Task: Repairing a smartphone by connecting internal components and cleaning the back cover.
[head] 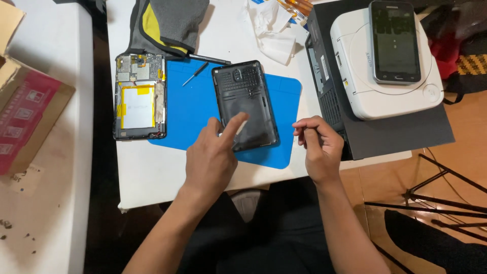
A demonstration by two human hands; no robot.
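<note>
Two hands: above a blue mat (193, 109).
Left hand (210, 160): open, forefinger on the black back cover (246, 104).
Right hand (319, 144): fingers curled, holding nothing visible.
Opened tablet (139, 96): left of cover.

The black back cover (245, 105) of a tablet lies flat on the blue mat (193, 109), inside facing up, long side pointing away, near the mat's right edge

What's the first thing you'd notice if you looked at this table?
Probably the bright blue mat in the middle, with a black tablet back cover lying on it and the left hand touching the cover with a finger. At the mat's left edge lies an opened tablet, its white battery and circuit boards showing. To the right, a dark smartphone rests on a white box-shaped device.
</note>
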